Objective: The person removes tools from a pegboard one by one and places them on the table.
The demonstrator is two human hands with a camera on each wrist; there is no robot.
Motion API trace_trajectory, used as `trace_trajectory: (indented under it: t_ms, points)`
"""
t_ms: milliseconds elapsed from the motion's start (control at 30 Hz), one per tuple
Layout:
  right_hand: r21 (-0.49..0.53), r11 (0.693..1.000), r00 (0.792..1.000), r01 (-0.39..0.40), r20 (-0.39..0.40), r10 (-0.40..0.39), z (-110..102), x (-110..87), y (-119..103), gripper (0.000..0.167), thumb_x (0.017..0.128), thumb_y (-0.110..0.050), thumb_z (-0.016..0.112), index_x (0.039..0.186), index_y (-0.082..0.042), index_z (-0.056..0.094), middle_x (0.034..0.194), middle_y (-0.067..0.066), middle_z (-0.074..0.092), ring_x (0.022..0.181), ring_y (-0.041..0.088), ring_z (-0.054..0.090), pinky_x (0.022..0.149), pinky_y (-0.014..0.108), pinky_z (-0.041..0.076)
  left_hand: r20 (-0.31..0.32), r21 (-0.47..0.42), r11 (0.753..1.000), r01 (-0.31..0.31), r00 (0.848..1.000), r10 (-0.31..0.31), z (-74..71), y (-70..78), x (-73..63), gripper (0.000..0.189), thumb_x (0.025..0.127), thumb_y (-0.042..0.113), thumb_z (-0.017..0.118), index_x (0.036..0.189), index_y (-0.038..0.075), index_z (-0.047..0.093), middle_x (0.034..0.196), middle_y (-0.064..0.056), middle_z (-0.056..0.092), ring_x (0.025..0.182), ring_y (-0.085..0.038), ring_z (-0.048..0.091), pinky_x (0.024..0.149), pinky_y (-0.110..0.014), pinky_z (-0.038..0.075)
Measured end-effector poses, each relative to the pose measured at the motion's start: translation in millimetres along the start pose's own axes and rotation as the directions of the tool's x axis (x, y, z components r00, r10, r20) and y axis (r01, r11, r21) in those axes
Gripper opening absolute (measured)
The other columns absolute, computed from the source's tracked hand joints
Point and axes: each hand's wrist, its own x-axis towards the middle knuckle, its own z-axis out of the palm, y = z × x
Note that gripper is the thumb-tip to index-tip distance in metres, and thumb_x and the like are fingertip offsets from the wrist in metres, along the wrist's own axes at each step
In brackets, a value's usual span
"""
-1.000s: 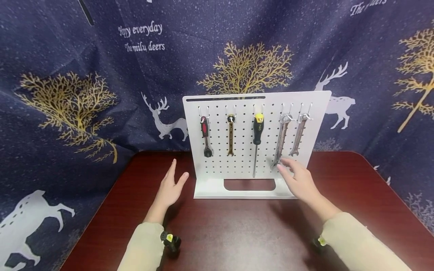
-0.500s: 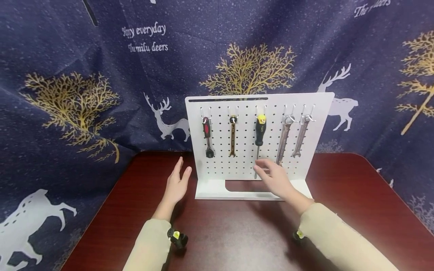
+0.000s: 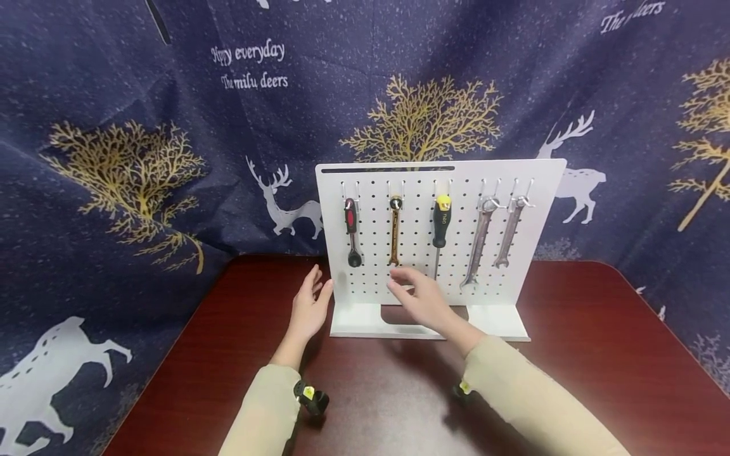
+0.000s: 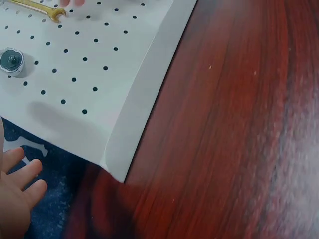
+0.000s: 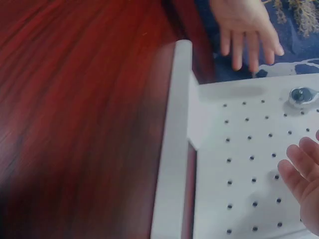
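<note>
My right hand (image 3: 422,299) holds nothing, its fingers loosely bent in front of the lower pegboard (image 3: 371,190). Its fingertips are just below the gold-coloured wrench (image 3: 395,237), and it hides the tip of the yellow-and-black screwdriver (image 3: 441,221). Beside the board's left edge is my left hand (image 3: 310,310), empty, with fingers spread apart; the left wrist view shows part of that hand (image 4: 17,199). Nearest to it hangs a ratchet wrench (image 3: 351,218) with a red-and-black handle. Two silver wrenches, a larger one (image 3: 480,244) and a smaller one (image 3: 510,234), hang at the right.
All the tools hang from metal hooks on the upright white board. Its base (image 3: 356,322) stands on a dark red wooden table (image 3: 388,392). Behind the table hangs a blue cloth (image 3: 171,126) printed with deer and trees. Each wrist wears a small black camera (image 3: 311,398).
My right hand has moved left across the board, from the larger silver wrench past the screwdriver to below the gold-coloured wrench. My left hand has shifted slightly right, towards the board's edge.
</note>
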Motion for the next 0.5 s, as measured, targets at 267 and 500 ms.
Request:
trace_trajectory:
  t_ms: [267,500]
  points:
    - [0.165,0.979,0.992,-0.117,0.064,0.107,9,24.5,-13,0.041,0.095,-0.03,0.056,0.131,-0.01,0.051,0.127,0.008,0.06,0.115,0.025,0.058,0.097,0.042,0.047,-0.018,-0.059,0.998,0.023,1.0,-0.024,5.9,5.0,4.6,0.055,0.097,0.029,0.053,0.144,0.007,0.034,0.143,-0.018,0.045,0.126,-0.036,0.049,0.105,-0.049,0.039]
    - [0.206,0.96,0.974,-0.19,0.159,0.159,14,38.9,-25,0.043,0.095,-0.026,0.056,0.137,-0.018,0.047,0.135,0.003,0.055,0.122,0.021,0.053,0.1,0.041,0.045,0.005,-0.066,0.997,0.038,0.999,-0.038,6.0,11.8,9.1,0.052,0.098,0.028,0.052,0.143,0.007,0.038,0.145,-0.016,0.043,0.129,-0.034,0.047,0.106,-0.047,0.039]
